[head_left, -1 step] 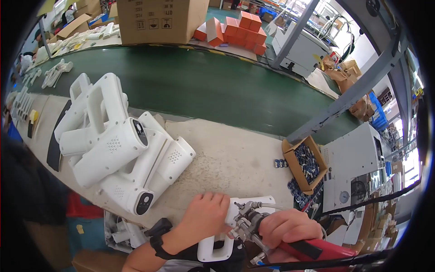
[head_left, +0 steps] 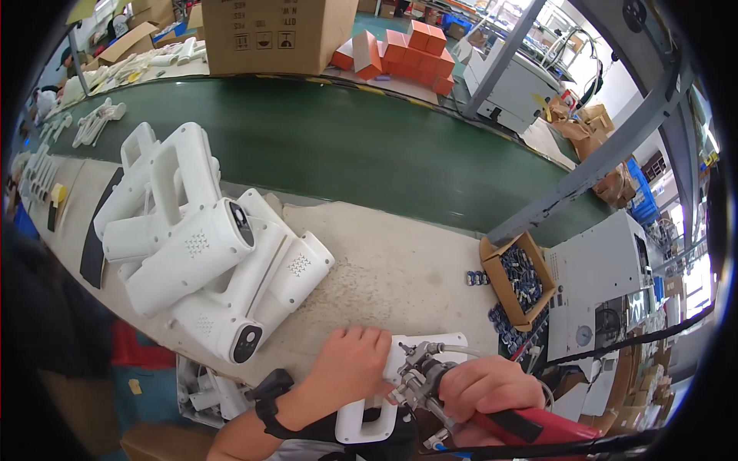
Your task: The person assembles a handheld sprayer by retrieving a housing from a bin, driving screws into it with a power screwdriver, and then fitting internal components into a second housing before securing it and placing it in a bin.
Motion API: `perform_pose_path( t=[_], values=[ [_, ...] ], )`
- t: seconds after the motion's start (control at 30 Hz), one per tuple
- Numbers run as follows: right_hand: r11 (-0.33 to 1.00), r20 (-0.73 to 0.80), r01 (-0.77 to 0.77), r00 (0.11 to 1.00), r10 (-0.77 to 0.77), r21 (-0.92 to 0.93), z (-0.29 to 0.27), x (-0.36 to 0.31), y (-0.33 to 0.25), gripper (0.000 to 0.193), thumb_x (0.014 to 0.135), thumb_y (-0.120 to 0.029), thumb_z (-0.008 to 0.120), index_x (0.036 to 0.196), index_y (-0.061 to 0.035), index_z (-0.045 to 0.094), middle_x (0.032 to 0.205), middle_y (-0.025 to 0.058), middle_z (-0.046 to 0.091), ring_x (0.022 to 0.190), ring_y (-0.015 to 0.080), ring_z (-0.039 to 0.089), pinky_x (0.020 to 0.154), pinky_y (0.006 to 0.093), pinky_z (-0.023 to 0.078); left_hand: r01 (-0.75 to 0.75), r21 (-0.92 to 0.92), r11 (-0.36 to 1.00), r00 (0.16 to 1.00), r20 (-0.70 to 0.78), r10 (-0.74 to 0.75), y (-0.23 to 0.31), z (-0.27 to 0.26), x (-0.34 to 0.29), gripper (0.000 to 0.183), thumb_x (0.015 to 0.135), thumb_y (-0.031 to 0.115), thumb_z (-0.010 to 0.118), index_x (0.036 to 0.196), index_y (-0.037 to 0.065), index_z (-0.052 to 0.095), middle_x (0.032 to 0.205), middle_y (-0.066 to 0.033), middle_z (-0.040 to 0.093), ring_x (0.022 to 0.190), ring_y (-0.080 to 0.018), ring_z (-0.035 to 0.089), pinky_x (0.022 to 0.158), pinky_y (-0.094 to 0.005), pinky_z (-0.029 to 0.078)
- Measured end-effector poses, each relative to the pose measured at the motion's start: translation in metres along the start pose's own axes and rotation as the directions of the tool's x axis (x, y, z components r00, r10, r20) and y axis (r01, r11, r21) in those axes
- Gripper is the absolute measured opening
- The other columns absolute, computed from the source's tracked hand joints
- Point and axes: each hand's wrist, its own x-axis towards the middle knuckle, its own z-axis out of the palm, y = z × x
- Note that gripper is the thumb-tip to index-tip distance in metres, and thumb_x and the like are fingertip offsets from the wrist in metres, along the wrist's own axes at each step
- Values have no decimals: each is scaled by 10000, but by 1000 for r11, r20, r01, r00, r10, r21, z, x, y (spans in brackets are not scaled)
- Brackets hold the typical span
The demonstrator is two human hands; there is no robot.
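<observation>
Two bare hands work at the near side of the pale, worn-topped bench (head_left: 392,269), and between them lies the white plastic housing with a looped handle (head_left: 350,422), low in the view in front of the person's body. The left hand (head_left: 346,363) has its fingers curled over the housing, seemingly gripping and steadying it, though the thumb's hold is hidden. The right hand (head_left: 490,388) is wrapped firmly around the red-bodied hand tool with a silvery metal head (head_left: 557,430), whose fittings lie over the housing; whether the tip touches it cannot be told. For good handling, the left hand should probably bear down evenly, so that the housing neither rocks nor swivels, with its fingertips well clear of the metal head, which sits just beside them. The tool is best brought square to the surface, pressure light and straight, since a slanted tip could slip and mark the smooth white plastic. The clear bent hose (head_left: 460,350) near the head wants slack, free of kinks and of the right knuckles. The heaped white gun-shaped plastic bodies (head_left: 188,257) lie well apart on the left, leaving elbow room there.
</observation>
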Motion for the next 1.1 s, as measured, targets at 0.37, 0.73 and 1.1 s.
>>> perform_pose_path(
  t=[0.37,0.73,1.1],
  values=[
    [990,-228,-136,966,125,-34,6,3,-14,448,810,-383,627,929,27,491,620,106,539,474,187,505,462,300,447,-31,-3,1000,997,-66,31,0,5,-3,725,494,543,817,964,45,580,857,-68,595,818,-241,608,718,-352,448],
    [996,-373,-33,926,62,84,6,11,-44,582,866,-494,658,1017,31,455,606,127,539,515,215,531,492,319,464,-24,-98,995,995,-99,14,7,-7,-6,881,507,511,839,1206,52,561,1085,-97,607,938,-267,604,794,-394,457],
    [971,-440,-230,880,179,-65,31,32,-80,693,834,-716,491,1050,-60,440,559,15,411,459,139,411,475,292,394,-267,-345,900,906,-408,112,9,-15,-7,139,732,56,729,864,50,682,871,-54,690,815,-234,659,858,-389,467]
  ],
)
